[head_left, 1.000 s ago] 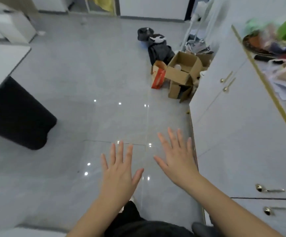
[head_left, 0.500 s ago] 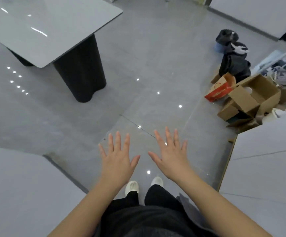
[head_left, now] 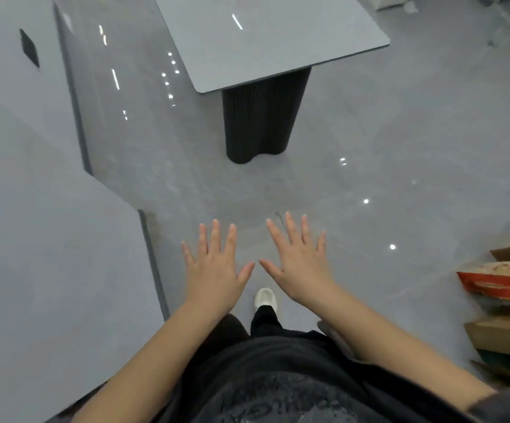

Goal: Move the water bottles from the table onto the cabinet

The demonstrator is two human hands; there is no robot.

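Observation:
A grey table (head_left: 266, 47) with a dark ribbed pedestal (head_left: 263, 117) stands ahead, its visible corner bare. No water bottle shows in this view, and the cabinet is out of frame. My left hand (head_left: 214, 267) and my right hand (head_left: 299, 261) hover side by side over the floor, palms down, fingers spread and straight, holding nothing.
A grey wall corner (head_left: 49, 209) juts in on the left, close to my left arm. Cardboard boxes and a red-and-white bag (head_left: 501, 285) sit on the floor at the right edge. Glossy grey tiles (head_left: 385, 166) stretch between me and the table. One white shoe (head_left: 266, 297) shows below my hands.
The view has swung left: the cabinet and most of the boxes have left the frame, and the table now lies straight ahead. Both hands stay spread and empty.

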